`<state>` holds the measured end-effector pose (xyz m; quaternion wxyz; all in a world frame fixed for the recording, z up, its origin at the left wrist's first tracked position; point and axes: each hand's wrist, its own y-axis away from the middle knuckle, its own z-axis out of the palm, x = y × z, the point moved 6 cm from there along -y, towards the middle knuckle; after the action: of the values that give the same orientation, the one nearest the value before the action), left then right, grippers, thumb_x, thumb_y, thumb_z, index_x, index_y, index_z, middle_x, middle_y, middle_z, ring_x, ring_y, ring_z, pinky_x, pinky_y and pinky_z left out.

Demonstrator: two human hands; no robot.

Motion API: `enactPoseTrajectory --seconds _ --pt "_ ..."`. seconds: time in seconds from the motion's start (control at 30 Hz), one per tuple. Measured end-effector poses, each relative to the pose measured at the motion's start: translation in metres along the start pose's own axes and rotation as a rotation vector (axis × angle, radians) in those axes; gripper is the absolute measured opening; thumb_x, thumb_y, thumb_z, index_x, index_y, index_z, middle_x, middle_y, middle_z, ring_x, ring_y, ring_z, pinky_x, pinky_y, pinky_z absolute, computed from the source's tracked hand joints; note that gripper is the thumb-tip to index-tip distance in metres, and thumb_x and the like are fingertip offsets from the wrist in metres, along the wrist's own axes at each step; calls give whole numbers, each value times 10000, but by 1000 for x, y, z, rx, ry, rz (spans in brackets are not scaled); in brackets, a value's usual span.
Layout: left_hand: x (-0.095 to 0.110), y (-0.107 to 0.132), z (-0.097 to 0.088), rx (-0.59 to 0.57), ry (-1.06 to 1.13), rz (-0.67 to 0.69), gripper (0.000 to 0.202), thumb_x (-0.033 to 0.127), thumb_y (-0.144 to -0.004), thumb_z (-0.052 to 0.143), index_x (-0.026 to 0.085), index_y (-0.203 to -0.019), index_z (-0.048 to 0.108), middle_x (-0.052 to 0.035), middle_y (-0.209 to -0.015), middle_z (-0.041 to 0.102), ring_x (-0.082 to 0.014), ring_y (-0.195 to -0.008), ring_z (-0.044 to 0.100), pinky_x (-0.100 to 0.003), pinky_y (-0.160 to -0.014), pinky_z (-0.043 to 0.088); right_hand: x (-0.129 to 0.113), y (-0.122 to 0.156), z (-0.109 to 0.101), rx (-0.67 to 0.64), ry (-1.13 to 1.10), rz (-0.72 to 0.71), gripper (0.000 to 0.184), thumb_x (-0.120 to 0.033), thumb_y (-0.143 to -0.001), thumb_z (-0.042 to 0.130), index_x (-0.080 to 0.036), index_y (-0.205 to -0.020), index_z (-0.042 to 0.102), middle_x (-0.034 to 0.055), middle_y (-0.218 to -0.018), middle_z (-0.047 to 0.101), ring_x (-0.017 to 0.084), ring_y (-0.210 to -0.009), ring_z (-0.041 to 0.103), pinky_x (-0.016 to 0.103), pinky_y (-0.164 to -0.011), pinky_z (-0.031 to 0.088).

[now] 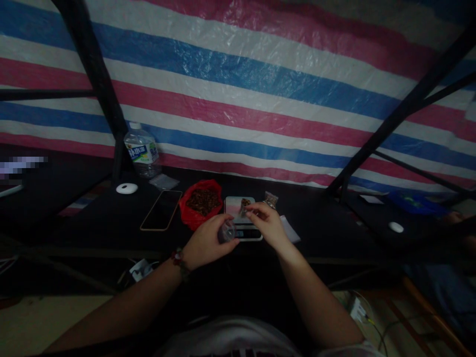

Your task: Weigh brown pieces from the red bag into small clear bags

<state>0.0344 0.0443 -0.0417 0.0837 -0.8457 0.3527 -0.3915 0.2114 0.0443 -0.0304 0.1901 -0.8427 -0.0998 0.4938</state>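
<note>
While the left hand [208,240] curls around a clear container [227,231], right hand [270,225] arched over scale [232,209], pinching small bag [244,206]

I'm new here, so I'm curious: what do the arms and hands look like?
They are a person's: ungloved, with bare forearms. The left hand has a chunky bracelet at its wrist, dark with reddish and greenish parts. The right hand shows no bracelet. A pale sleeve edge shows farther up that arm.

Scale [255,233]: display [240,233] digits too sm. to read; tray [232,206] part. hid. by R hand [268,225]. Packet [245,203] on scale: contents blurred. Clear cup [228,230], front-L of scale: part. hid. by L hand [206,243].
</note>
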Motion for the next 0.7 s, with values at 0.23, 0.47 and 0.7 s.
enactPoseTrajectory --seconds 0.23,0.47,0.7 --pt "-15 -1 13 23 117 -79 457 310 -728 682 202 -1155 562 -73 -1051 668 -236 -944 643 -386 -860 513 81 -37 -2 81 330 89 532 -310 -627 775 -171 -1123 642 115 -1161 646 269 -1111 570 440 -992 405" --pt "-19 -6 11 32 111 -120 438 292 -716 693 194 -1124 568 -64 -1029 671 -230 -925 646 -374 -844 518 93 -42 14 -33 123 131 322 -279 -693 726 -179 -997 687 71 -1002 714 214 -939 658 371 -897 483" --pt "-26 -7 14 48 116 -122 486 333 -727 698 182 -1165 551 -75 -1036 666 -231 -934 640 -382 -855 507 55 -23 19 -106 -156 61 452 -247 -711 700 -201 -1153 621 84 -1159 650 208 -1073 618 375 -965 466"
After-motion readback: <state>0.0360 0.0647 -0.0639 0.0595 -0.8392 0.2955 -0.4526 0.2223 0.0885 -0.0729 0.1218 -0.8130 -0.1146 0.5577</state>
